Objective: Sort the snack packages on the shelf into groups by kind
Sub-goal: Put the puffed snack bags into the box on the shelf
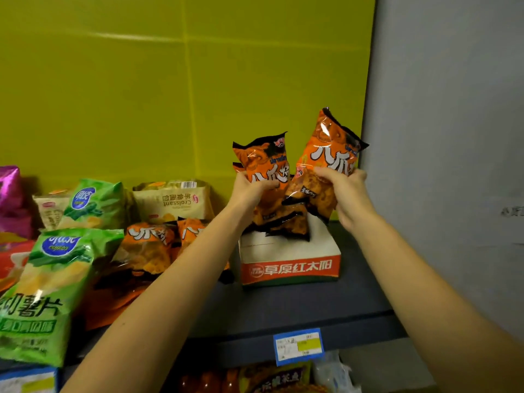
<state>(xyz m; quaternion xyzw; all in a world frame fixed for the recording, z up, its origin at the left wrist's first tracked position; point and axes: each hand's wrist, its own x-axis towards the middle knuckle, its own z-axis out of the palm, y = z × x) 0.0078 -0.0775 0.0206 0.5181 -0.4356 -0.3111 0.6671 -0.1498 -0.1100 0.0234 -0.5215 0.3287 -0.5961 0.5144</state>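
A: What are the hands doing?

B: Each is clamped on a glossy, crinkled orange bag. The left hand (249, 191) grips one orange snack bag (265, 165) upright; the right hand (347, 194) squeezes a second orange bag (326, 154) that tilts rightwards. Both bags are held just above the white cardboard box (289, 259) with its red printed band.

A: Anything on the box?

B: More orange bags (286, 222) lie slumped on its flat top, black seams showing.

A: And left of the box?

B: Two further orange packets (150, 245) lie flat on the dark shelf (283, 304). Beyond them lie puffy green chip bags (54, 282), the nearest overhanging the shelf edge. Behind those, pale matte croissant packs (175, 201) lean on the yellow back panel (170, 80). A shiny pink foil pack (10, 188) sits furthest left.

A: Below the box?

B: A blue-framed price label (299, 347) on the shelf lip.
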